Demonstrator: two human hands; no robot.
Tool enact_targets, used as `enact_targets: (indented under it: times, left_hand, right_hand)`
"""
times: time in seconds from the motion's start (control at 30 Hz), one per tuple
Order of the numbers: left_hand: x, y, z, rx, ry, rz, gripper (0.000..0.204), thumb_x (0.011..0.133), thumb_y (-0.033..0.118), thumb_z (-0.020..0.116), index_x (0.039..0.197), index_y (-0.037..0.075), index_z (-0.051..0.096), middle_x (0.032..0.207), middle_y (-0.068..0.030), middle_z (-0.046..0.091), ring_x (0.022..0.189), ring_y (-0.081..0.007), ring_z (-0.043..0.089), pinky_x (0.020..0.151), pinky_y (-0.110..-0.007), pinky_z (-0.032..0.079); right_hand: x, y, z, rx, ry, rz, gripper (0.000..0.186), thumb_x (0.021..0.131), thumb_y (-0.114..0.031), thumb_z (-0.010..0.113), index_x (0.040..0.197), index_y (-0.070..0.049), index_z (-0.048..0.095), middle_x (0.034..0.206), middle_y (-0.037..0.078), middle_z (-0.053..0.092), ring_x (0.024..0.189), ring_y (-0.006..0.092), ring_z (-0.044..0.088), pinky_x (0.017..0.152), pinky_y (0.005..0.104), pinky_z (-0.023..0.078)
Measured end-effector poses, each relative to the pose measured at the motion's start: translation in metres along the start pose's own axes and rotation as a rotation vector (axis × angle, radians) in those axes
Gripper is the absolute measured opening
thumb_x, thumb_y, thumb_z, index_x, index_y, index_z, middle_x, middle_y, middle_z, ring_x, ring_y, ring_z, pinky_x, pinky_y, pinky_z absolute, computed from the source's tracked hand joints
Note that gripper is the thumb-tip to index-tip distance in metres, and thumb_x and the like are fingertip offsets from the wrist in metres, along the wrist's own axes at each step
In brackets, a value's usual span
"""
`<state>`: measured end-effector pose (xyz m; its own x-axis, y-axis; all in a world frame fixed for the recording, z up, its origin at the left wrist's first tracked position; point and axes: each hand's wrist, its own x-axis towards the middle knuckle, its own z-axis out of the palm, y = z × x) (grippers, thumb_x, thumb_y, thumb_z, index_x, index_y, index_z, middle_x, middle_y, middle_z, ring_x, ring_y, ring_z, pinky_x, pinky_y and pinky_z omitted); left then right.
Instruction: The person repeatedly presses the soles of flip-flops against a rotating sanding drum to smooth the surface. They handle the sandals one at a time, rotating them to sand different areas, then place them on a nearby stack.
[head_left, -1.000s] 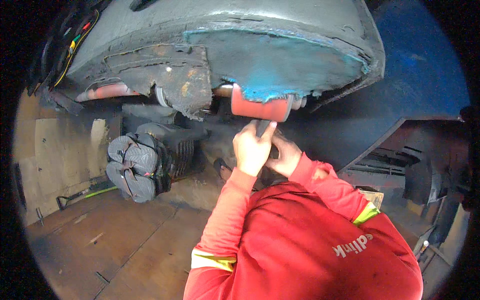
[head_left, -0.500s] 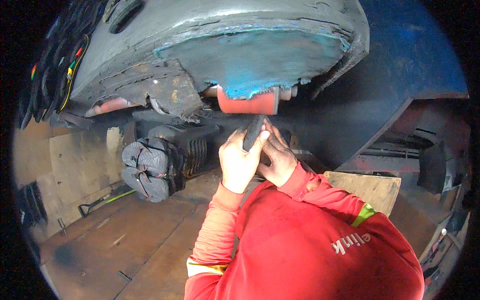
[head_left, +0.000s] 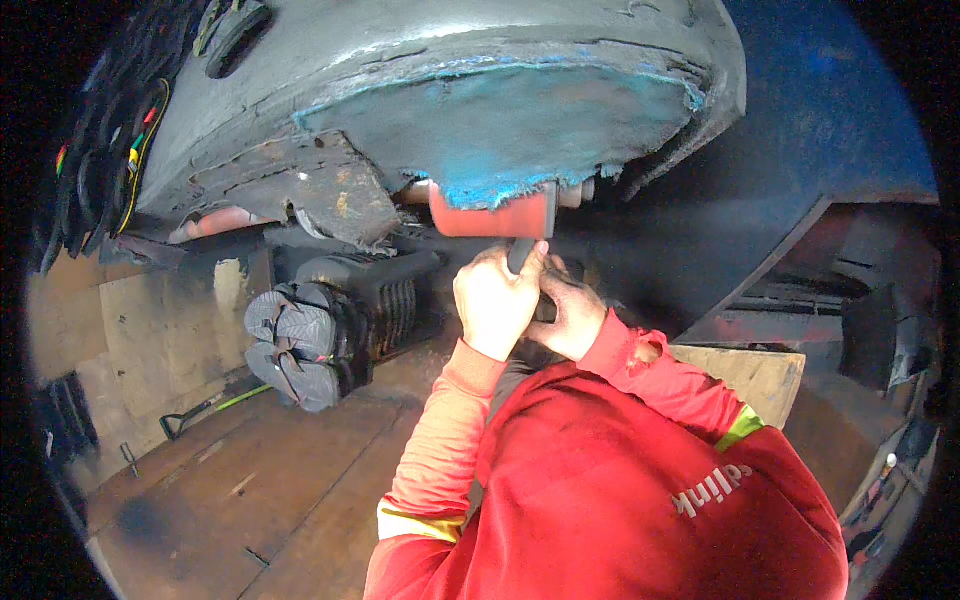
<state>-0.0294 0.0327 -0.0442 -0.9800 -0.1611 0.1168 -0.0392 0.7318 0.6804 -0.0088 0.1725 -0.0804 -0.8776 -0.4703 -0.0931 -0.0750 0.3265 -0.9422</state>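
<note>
Beneath the grey hood (head_left: 400,45), a red sanding drum (head_left: 490,218) shows under a ragged blue cloth flap (head_left: 480,180). My left hand (head_left: 495,300) and my right hand (head_left: 572,318) are together just below the drum. Both are closed on a dark grey flip-flop (head_left: 519,255) seen nearly edge-on, its upper end at the drum's lower edge. Much of the flip-flop is hidden by my fingers, and whether it touches the drum is hard to make out.
Stacked grey flip-flops (head_left: 300,345) stand to the left, beside a ribbed dark housing (head_left: 395,300). Dark straps (head_left: 100,170) hang at the far left. A wooden board (head_left: 750,380) lies right of my arm, near a blue panel (head_left: 720,240).
Both hands have moved slightly to the right, bringing the flip-flop's end up against the drum's lower edge. Less of the flip-flop shows between my fingers. The view has shifted a little.
</note>
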Motion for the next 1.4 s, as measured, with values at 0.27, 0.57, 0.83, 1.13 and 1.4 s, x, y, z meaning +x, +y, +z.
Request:
enact_targets:
  times: [0.27,0.57,0.83,1.13,1.4]
  left_hand:
    - [-0.017,0.004,-0.013,-0.107,0.030,-0.002,0.039,0.087,0.037,0.074,0.088,-0.002,0.072,0.076,-0.0240,0.068,0.071,-0.0402,0.070,0.063,-0.043,0.055]
    - [-0.005,0.003,-0.007,0.041,-0.097,-0.078,0.039,0.087,0.035,0.074,0.085,-0.003,0.071,0.071,-0.0250,0.066,0.065,-0.0417,0.068,0.059,-0.045,0.053]
    - [-0.022,0.005,-0.015,-0.172,-0.003,0.009,0.032,0.090,0.032,0.073,0.096,0.001,0.074,0.083,-0.0226,0.070,0.076,-0.0393,0.071,0.065,-0.043,0.055]
    - [-0.006,0.005,-0.018,0.013,-0.079,-0.082,0.032,0.088,0.035,0.073,0.085,0.003,0.073,0.077,-0.0202,0.070,0.071,-0.0379,0.070,0.063,-0.042,0.055]
    - [-0.014,-0.004,0.002,-0.180,-0.014,-0.156,0.039,0.089,0.035,0.078,0.093,-0.003,0.073,0.081,-0.0200,0.072,0.070,-0.0245,0.070,0.065,-0.037,0.053]
  right_hand:
    - [-0.006,0.000,0.003,-0.179,0.012,-0.184,0.080,0.076,-0.016,0.076,0.148,-0.005,0.041,0.152,0.027,0.039,0.143,0.0434,0.034,0.115,0.0455,0.037]
    - [-0.007,0.001,0.000,-0.113,-0.034,-0.072,0.077,0.076,-0.013,0.076,0.145,-0.002,0.044,0.153,0.027,0.039,0.145,0.0423,0.032,0.120,0.0457,0.029]
    - [-0.012,-0.004,0.005,-0.233,0.061,-0.182,0.068,0.076,-0.012,0.074,0.139,0.000,0.050,0.151,0.024,0.042,0.146,0.0423,0.031,0.121,0.0473,0.026]
    - [0.002,-0.021,0.003,-0.130,0.029,-0.123,0.069,0.075,-0.014,0.075,0.139,-0.004,0.049,0.140,0.026,0.052,0.130,0.0451,0.048,0.108,0.0493,0.042]
    - [-0.001,-0.005,-0.001,-0.442,0.162,-0.270,0.076,0.079,-0.017,0.071,0.147,-0.004,0.041,0.147,0.027,0.046,0.133,0.0479,0.045,0.108,0.0467,0.044]
